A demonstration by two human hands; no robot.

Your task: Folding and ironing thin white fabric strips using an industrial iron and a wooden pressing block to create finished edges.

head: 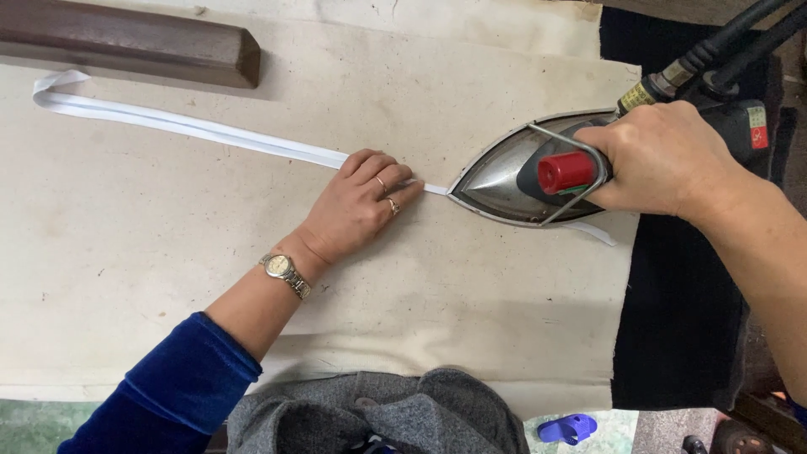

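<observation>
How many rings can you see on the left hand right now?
2. Both sit on the left hand pressing the white strip: one ring on a middle finger, another ring on the finger beside it. Others may be hidden under the fingers.

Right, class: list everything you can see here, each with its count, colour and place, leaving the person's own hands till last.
strip: one, white, across the table, under the iron's tip
iron: one, silver with red knob, right of centre
table cover: one, cream
wooden block: one, brown, top left
grey garment: one, bottom edge
dark cloth: one, black, right
left hand: pressing the strip
right hand: gripping the iron
</observation>
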